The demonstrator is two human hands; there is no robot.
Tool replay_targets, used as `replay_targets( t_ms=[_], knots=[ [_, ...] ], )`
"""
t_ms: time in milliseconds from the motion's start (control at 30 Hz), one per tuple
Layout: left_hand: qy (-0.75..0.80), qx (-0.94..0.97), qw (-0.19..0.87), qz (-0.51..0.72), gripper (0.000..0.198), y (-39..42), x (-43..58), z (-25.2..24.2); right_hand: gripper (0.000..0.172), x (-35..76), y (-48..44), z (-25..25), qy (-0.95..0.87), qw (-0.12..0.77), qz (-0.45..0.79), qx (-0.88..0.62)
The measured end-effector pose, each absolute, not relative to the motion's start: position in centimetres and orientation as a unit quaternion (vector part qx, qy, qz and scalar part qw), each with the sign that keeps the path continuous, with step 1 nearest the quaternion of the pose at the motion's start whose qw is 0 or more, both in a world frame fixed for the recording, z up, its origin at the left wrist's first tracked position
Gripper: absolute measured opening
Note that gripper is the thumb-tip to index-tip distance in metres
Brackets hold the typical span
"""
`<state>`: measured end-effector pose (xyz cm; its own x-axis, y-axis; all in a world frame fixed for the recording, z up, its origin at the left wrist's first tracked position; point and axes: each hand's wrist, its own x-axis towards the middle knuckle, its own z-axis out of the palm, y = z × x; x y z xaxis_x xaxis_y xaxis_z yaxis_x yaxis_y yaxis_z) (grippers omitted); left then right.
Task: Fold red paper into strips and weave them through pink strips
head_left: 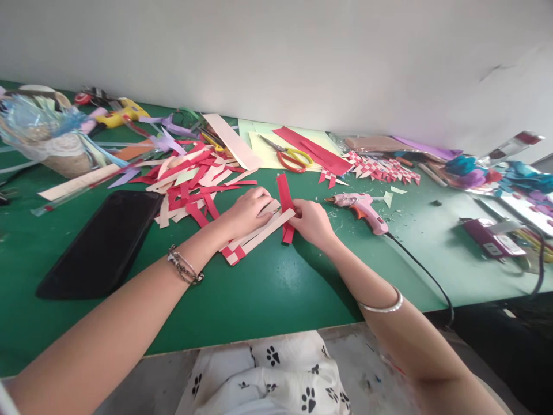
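A small weave of red and cream paper strips (234, 252) lies on the green table in front of me, with its loose cream strips fanning to the upper right. My left hand (250, 213) is closed on these cream strips, fingers pressing them from above. A red paper strip (284, 193) crosses the cream ends at an angle. My right hand (313, 223) pinches it where it meets the lowest cream strip; its fingertips are partly hidden behind the paper. Beyond my left hand spreads a pile of loose red and cream strips (196, 173).
A pink glue gun (362, 210) lies to the right, its cord running off the table edge. Scissors (288, 157) rest on pale yellow paper. A black tablet-like slab (103, 245) lies left. Finished-looking checkered woven pieces (382, 168) sit behind, near a maroon box (491, 237).
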<state>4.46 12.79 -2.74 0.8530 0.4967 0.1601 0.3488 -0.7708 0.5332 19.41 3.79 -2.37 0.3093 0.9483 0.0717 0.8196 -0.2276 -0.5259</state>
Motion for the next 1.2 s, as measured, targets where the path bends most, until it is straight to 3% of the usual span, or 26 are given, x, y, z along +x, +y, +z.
replay_targets(
  t_ms=[367,467,633,967,1200],
  knots=[
    [0.241,0.898,0.324,0.175,0.013,13.0,4.4,-2.6,0.026,20.0,3.8,-2.8,-0.590,0.316,0.179,-0.721],
    [0.252,0.908,0.292,0.162,0.008,13.0,4.5,-2.6,0.025,20.1,3.9,-2.8,-0.598,0.308,0.181,-0.717],
    [0.254,0.917,0.274,0.144,0.017,12.8,4.5,-2.9,0.017,20.2,3.8,-2.7,-0.612,0.278,0.175,-0.720],
    [0.256,0.876,0.345,0.217,0.014,13.4,4.5,-3.2,0.024,20.6,3.7,-2.4,-0.632,0.303,0.188,-0.688],
    [0.255,0.849,0.413,0.209,0.013,13.1,4.5,-2.7,0.021,20.4,3.6,-2.3,-0.593,0.366,0.275,-0.662]
  ],
)
